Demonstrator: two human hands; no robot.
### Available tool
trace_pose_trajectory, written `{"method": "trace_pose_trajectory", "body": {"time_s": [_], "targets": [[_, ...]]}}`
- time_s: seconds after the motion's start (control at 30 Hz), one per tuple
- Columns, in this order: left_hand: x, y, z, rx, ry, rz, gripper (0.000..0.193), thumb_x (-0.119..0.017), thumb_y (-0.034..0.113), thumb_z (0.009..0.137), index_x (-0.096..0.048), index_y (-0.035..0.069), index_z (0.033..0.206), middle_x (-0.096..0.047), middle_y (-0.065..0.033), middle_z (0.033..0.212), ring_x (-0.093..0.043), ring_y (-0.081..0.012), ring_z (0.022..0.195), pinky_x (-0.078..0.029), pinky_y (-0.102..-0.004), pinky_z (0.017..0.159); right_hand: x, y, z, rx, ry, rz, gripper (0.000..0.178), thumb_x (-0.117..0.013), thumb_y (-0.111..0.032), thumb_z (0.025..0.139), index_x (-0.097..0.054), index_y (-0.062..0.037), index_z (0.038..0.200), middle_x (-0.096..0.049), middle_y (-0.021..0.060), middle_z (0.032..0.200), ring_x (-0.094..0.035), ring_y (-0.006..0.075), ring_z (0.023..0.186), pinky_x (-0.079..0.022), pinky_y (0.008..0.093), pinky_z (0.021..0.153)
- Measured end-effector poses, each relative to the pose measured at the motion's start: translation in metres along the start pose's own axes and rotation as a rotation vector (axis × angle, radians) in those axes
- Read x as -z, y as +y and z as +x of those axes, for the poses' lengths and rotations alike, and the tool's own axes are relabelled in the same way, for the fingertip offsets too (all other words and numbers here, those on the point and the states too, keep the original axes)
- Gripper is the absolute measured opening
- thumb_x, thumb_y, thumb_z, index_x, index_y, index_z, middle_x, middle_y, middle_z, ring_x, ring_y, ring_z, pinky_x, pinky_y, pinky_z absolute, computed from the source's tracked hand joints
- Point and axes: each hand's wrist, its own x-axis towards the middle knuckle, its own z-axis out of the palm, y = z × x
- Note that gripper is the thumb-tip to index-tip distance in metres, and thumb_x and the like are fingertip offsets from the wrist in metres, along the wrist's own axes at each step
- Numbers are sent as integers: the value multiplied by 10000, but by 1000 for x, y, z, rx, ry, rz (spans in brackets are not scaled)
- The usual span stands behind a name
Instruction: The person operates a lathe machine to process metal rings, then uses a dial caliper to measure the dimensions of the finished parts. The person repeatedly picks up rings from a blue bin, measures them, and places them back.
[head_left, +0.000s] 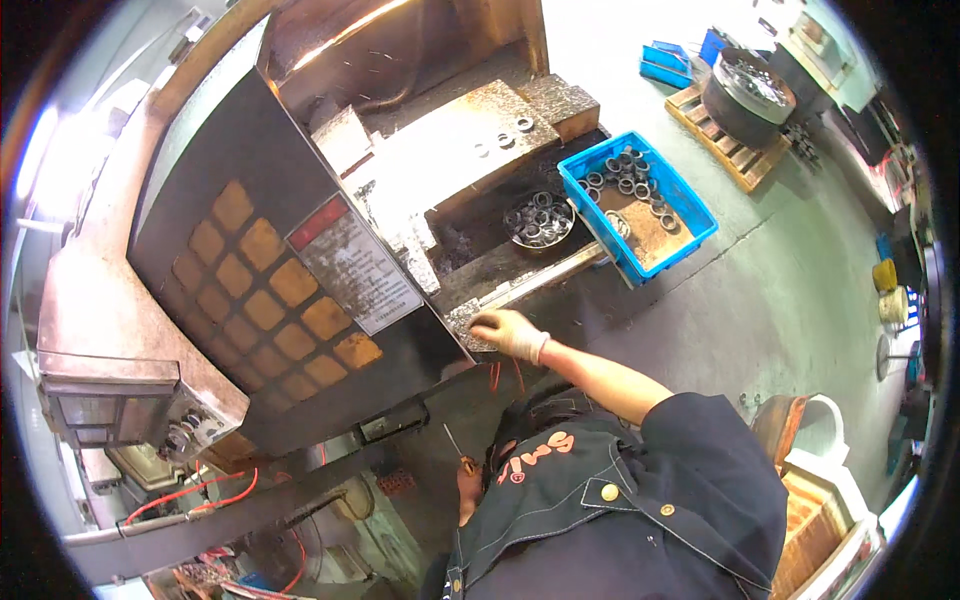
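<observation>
My right hand [512, 335], in a pale glove, reaches left across my front to the lower edge of the machine opening. Its fingers are curled by the metal ledge [490, 297]; whatever they may hold is hidden. Low beside my body, my left hand [468, 484] is closed around the end of a thin metal rod [452, 438] that points up and away. Beyond the ledge, a round bowl [543, 244] holds several metal rings. More rings [505, 140] lie on the wet machine block. A blue crate [648, 268] at the right holds dark rings.
The machine's dark door panel [300, 240] fills the left, with a handle [395, 422] near its bottom. Red hoses [215, 495] hang lower left. Farther off stand a wooden pallet [740, 172] with a round drum [735, 115] and blue bins [665, 65]. A wooden-topped seat [800, 520] is behind me.
</observation>
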Motion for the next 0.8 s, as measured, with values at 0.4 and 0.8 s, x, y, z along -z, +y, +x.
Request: {"method": "trace_pose_trajectory", "body": {"time_s": [0.4,0.8], "targets": [[-12,33,-58,58,308,-45,153,-613,94,747,-556,5,857,-586,-83,737,-571,-230,656,-457,-361,606,53,112,101,-344,99,-1053,396,-631,-470,721,-686,-157,957,-628,94,1010,-596,270,967,-480,407,821],[-28,-36,-40,72,202,120,287,-637,198,746,-564,4,944,-614,-208,873,-599,-371,829,-465,-414,703,70,108,159,-178,366,-161,242,-618,-283,773,-674,-58,844,-647,78,734,-599,181,677,-465,318,643]]}}
